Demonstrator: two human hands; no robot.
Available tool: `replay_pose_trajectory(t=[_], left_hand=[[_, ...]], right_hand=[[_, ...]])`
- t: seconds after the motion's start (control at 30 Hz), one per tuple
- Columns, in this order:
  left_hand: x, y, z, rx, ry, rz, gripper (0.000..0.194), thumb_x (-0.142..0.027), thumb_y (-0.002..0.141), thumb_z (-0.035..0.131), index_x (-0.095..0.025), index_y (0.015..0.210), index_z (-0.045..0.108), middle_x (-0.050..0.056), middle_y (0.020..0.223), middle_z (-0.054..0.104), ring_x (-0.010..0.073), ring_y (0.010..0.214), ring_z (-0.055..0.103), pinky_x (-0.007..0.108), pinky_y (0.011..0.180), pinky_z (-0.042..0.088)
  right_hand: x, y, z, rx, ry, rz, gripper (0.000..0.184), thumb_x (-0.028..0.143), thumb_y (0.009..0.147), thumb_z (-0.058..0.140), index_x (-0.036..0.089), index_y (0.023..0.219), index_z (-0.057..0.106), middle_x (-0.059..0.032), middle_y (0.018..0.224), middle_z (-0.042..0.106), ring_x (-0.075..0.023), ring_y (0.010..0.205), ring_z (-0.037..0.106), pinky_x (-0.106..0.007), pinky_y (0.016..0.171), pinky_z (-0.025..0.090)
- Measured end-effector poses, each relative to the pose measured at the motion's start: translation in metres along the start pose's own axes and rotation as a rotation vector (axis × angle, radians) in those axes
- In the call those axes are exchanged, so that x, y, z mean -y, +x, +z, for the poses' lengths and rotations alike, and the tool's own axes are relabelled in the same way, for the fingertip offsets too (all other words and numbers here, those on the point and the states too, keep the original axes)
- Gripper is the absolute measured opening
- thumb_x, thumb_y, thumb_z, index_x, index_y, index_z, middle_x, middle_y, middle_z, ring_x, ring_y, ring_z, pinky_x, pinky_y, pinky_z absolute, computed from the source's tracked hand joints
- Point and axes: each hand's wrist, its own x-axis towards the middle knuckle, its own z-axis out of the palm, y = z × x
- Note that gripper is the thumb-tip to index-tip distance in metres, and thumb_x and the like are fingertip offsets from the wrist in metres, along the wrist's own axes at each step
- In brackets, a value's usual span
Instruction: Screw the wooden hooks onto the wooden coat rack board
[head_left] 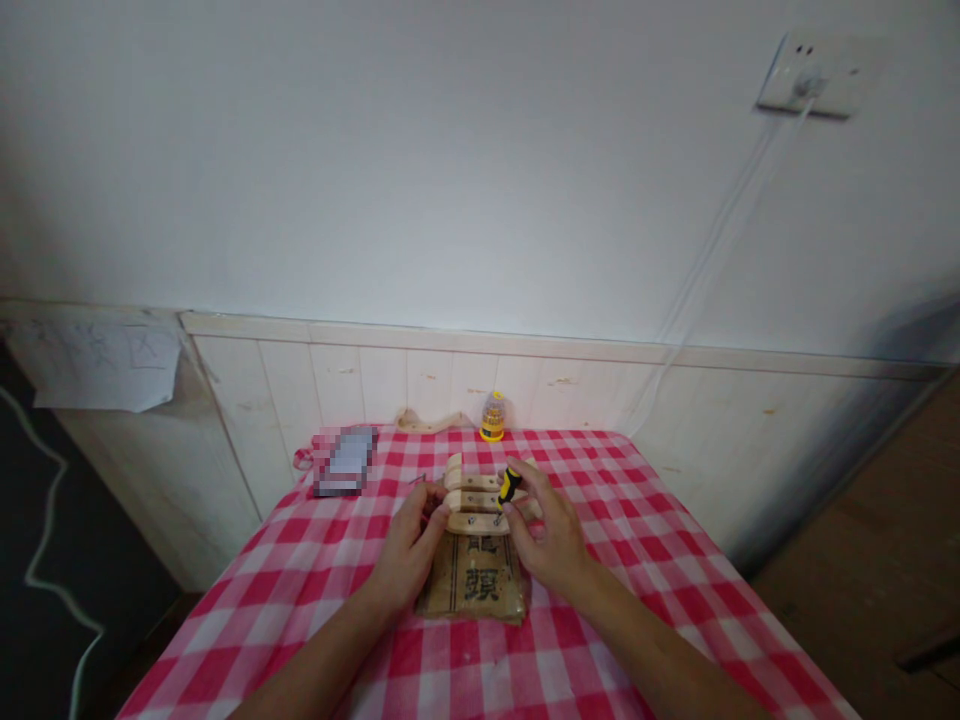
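Observation:
My right hand (551,525) is closed round a small yellow and black screwdriver (509,486), its tip pointing down at a screw in the nearest slat of a wooden slatted piece (480,523). Several pale, curved slats lie side by side in that piece, with dark screws or holes along them. At its left end, my left hand (412,535) grips the slats between thumb and fingers. Beneath the near slat lies a brown packet (472,585) with large dark printed characters, partly covered by the wood.
A yellow-based bit container (493,418) stands at the table's back edge, beside a loose curved wooden piece (427,423). A phone-like object (346,462), blurred out, lies at the back left. A red checked cloth (622,620) covers the table, which meets the wall behind.

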Motion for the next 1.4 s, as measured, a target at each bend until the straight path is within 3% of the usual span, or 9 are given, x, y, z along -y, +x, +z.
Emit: replay_pose_trajectory(t=[0.13, 0.33, 0.87, 1.4], left_hand=[[0.0, 0.001, 0.0, -0.006, 0.002, -0.004, 0.029, -0.051, 0.098, 0.057, -0.023, 0.104, 0.062, 0.005, 0.099, 0.069, 0.0246, 0.09, 0.064, 0.034, 0.08, 0.05], [0.006, 0.001, 0.0, -0.007, 0.001, 0.005, 0.029, -0.05, 0.098, 0.057, -0.023, 0.104, 0.063, 0.006, 0.099, 0.07, 0.0249, 0.091, 0.065, 0.034, 0.08, 0.051], [-0.002, 0.0, 0.001, -0.012, 0.008, -0.008, 0.031, -0.053, 0.096, 0.057, -0.023, 0.099, 0.063, 0.004, 0.095, 0.069, 0.0239, 0.087, 0.063, 0.033, 0.077, 0.05], [-0.002, 0.0, 0.0, 0.01, 0.019, -0.007, 0.027, -0.049, 0.099, 0.054, -0.023, 0.101, 0.06, 0.004, 0.095, 0.067, 0.0237, 0.088, 0.062, 0.033, 0.078, 0.048]], right_hand=[[0.0, -0.001, 0.001, 0.004, 0.009, 0.005, 0.056, 0.01, 0.091, 0.057, 0.026, 0.145, 0.054, -0.0097, 0.132, 0.074, -0.0254, 0.116, 0.074, -0.041, 0.099, 0.063], [-0.003, -0.002, 0.003, 0.002, 0.035, 0.02, 0.057, 0.01, 0.092, 0.057, 0.027, 0.146, 0.053, -0.0092, 0.126, 0.076, -0.0246, 0.108, 0.077, -0.039, 0.092, 0.066], [-0.005, -0.003, 0.005, -0.012, 0.007, 0.015, 0.055, 0.014, 0.092, 0.06, 0.028, 0.145, 0.055, -0.009, 0.129, 0.075, -0.0245, 0.099, 0.078, -0.041, 0.092, 0.066], [-0.004, 0.0, 0.004, -0.037, 0.022, 0.008, 0.053, 0.015, 0.093, 0.063, 0.029, 0.143, 0.056, -0.0088, 0.126, 0.076, -0.0259, 0.106, 0.076, -0.041, 0.092, 0.065]])
